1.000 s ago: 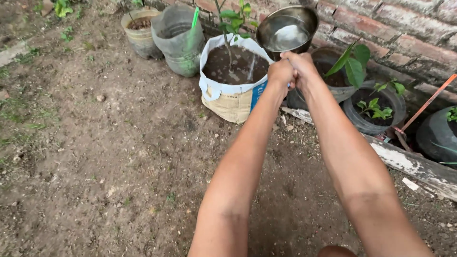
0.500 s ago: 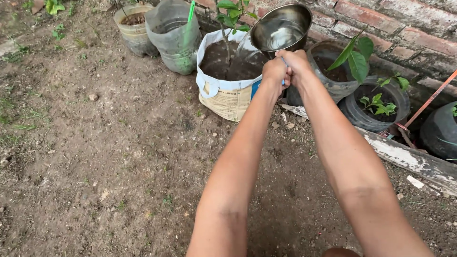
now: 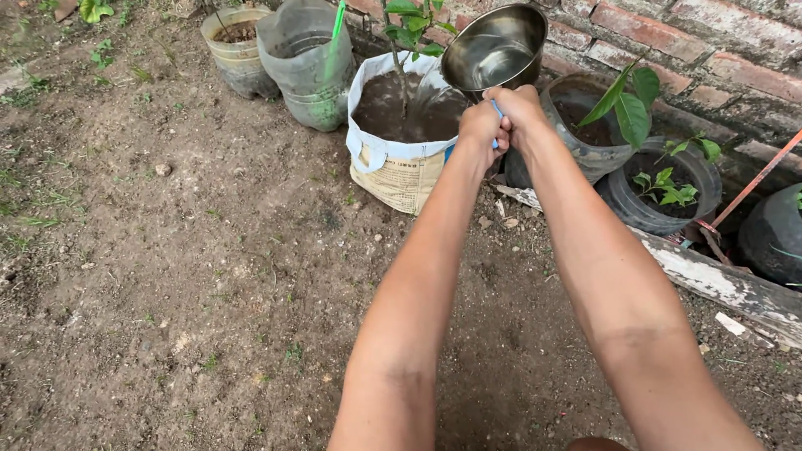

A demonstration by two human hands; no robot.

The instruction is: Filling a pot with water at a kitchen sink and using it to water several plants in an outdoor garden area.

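Near the top centre of the frame, the left hand (image 3: 482, 127) and right hand (image 3: 520, 107) press together, fingers of both clenched around a thin blue handle (image 3: 497, 113) of a round metal pot (image 3: 494, 48). The pot is tilted, its open mouth facing left and down over a white sack planter (image 3: 399, 159) filled with dark wet soil, where a slim green seedling (image 3: 408, 25) stands. To the upper left sit a cut grey plastic container (image 3: 306, 63) and a smaller tub (image 3: 236, 46). Right of the hands, dark pots hold leafy plants (image 3: 631, 104) beside a brick wall (image 3: 710, 58).
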